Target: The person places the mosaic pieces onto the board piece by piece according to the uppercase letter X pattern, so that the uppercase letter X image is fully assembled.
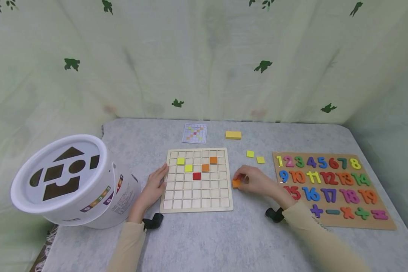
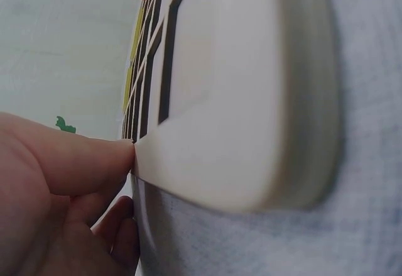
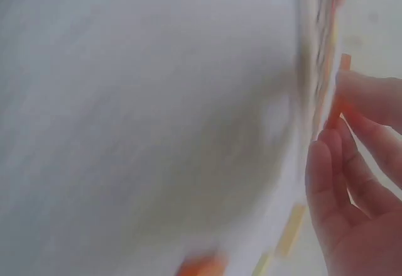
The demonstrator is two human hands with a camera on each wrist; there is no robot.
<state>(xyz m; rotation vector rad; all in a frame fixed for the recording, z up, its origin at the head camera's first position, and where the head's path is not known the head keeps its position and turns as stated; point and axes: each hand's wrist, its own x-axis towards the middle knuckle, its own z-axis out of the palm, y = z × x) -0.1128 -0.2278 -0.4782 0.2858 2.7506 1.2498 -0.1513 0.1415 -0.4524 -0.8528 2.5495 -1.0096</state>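
Observation:
A square wooden grid board (image 1: 195, 210) lies mid-table with two yellow tiles, two orange tiles and a red tile (image 1: 197, 176) in its cells. My left hand (image 1: 153, 186) touches the board's left edge with its fingertips; the left wrist view shows a digit against the rim and other fingers bent below. Right of the board, my right hand (image 1: 256, 182) pinches an orange tile (image 1: 236, 183) between thumb and fingers, low over the table. Whether more than one tile is there cannot be told. Two loose yellow tiles (image 1: 250, 153) lie beyond that hand.
A printed pattern card (image 1: 194, 133) and a yellow block (image 1: 233, 135) lie behind the board. On the left stands a white lidded bucket (image 1: 98, 196) with shaped holes. At the right is a number puzzle board (image 1: 360, 223). A pale curtain (image 1: 204, 56) hangs behind the table.

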